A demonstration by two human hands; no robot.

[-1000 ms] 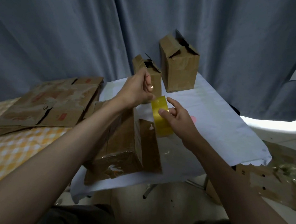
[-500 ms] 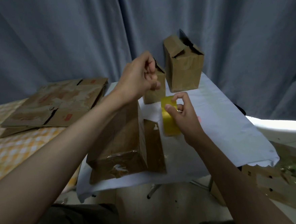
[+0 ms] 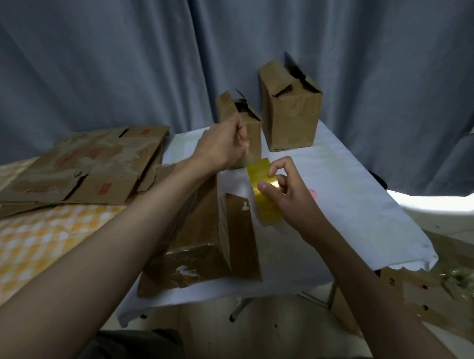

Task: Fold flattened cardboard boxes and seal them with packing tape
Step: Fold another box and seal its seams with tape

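A folded brown cardboard box [image 3: 198,241] lies on its side on the white-covered table [image 3: 354,204], one flap spread flat toward the right. My right hand [image 3: 285,194] grips a yellow roll of packing tape [image 3: 263,186] just above that flap. My left hand [image 3: 224,144] hovers up and left of the roll with its fingers curled, pinching the clear tape end pulled off the roll. The strip itself is barely visible.
Two upright folded boxes, a small one [image 3: 251,124] and a taller one [image 3: 291,113], stand at the table's far end before a grey curtain. Flattened boxes [image 3: 82,168] are stacked on the yellow checked surface at left. Scrap cardboard [image 3: 447,289] lies low at right.
My left hand rose away from the roll, drawing tape out, then came down a little. My right hand shifted its grip on the roll, thumb and fingers now round it.
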